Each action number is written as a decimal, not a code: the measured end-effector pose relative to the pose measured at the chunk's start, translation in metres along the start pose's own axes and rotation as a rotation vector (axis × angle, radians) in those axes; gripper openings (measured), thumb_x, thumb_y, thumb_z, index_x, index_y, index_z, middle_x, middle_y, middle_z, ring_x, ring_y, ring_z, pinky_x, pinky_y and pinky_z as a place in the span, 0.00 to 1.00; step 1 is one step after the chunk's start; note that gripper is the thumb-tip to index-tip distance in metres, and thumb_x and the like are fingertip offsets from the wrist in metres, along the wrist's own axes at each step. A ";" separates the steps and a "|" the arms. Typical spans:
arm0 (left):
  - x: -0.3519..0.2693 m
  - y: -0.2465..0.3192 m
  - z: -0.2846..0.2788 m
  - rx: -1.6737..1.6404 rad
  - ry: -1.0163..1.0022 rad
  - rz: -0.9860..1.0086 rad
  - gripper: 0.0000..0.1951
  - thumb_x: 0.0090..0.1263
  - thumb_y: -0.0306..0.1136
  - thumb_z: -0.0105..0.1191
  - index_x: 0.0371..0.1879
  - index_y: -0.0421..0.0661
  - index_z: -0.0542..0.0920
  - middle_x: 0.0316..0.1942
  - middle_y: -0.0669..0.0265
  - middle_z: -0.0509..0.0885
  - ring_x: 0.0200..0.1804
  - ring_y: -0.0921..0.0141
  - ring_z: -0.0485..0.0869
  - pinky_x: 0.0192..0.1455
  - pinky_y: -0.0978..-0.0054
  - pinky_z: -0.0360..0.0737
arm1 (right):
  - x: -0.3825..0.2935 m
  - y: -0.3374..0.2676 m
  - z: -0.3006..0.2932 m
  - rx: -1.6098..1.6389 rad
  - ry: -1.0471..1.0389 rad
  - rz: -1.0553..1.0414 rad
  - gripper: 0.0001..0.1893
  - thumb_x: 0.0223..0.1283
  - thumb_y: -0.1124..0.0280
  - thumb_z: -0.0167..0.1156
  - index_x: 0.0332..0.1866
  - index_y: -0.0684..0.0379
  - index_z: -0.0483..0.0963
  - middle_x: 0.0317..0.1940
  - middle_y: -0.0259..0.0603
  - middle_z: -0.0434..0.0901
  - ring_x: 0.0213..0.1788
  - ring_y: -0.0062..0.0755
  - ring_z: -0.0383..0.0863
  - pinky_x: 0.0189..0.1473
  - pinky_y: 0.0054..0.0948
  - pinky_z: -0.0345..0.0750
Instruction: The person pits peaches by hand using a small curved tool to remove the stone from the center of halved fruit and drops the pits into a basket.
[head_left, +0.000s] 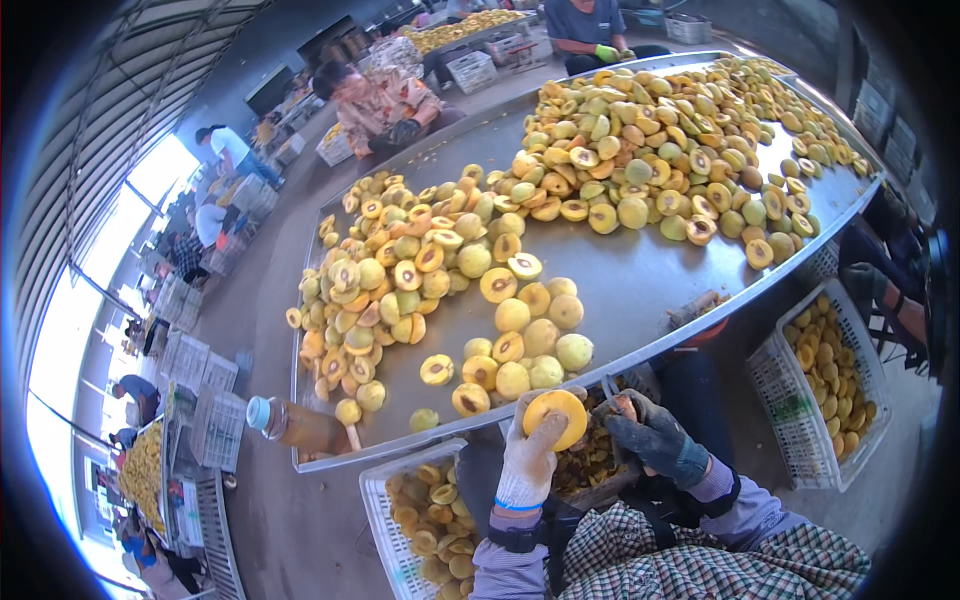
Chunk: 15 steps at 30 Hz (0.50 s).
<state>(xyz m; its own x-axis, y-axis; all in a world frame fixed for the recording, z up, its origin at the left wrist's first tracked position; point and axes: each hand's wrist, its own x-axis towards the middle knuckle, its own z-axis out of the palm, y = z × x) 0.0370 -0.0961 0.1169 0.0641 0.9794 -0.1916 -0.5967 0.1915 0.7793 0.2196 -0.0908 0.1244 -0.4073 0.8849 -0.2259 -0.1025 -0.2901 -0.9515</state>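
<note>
My left hand (529, 457), in a pale knit glove with a blue edge, holds a halved yellow fruit (555, 420), its cut face turned up. Close to its right is my right hand (656, 435), in a dark, worn glove, closed around a small tool (611, 388) that is mostly hidden. Halved peach-like fruits, many with brown pits or pit hollows, lie on the metal table (622, 289); a small cluster (517, 352) sits just beyond my hands. Below my hands a crate of dark scraps (592, 476) shows in part.
White plastic crates of fruit stand at lower left (375, 495) and right (765, 382). A bottle with a blue cap (300, 424) lies across the table's left corner. A person (382, 109) sits across the table, another (589, 34) at its far end, and an arm (900, 307) shows at right.
</note>
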 end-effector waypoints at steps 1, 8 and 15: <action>-0.001 0.002 -0.002 0.000 0.023 0.013 0.15 0.64 0.26 0.55 0.49 0.41 0.71 0.50 0.56 0.79 0.47 0.67 0.80 0.49 0.71 0.80 | -0.003 0.002 0.001 0.008 0.018 -0.021 0.15 0.67 0.60 0.56 0.50 0.60 0.70 0.24 0.29 0.74 0.23 0.13 0.72 0.24 0.17 0.69; -0.004 -0.012 -0.002 0.000 0.127 0.141 0.22 0.68 0.38 0.52 0.58 0.42 0.69 0.46 0.54 0.79 0.42 0.62 0.81 0.44 0.67 0.80 | -0.010 0.000 0.015 -0.149 -0.073 -0.029 0.11 0.65 0.64 0.58 0.44 0.60 0.72 0.23 0.30 0.76 0.23 0.17 0.75 0.25 0.21 0.71; -0.009 -0.026 0.014 -0.026 0.146 0.190 0.29 0.72 0.56 0.43 0.58 0.41 0.70 0.51 0.53 0.78 0.49 0.59 0.80 0.48 0.64 0.79 | -0.017 0.016 0.010 -0.497 -0.068 -0.368 0.12 0.60 0.66 0.61 0.42 0.61 0.71 0.23 0.51 0.76 0.24 0.50 0.79 0.26 0.38 0.74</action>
<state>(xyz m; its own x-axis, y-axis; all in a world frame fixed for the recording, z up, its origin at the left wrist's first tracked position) 0.0628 -0.1087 0.1068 -0.1665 0.9777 -0.1280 -0.6074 0.0006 0.7944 0.2154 -0.1138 0.1155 -0.4839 0.8648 0.1338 0.1810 0.2486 -0.9515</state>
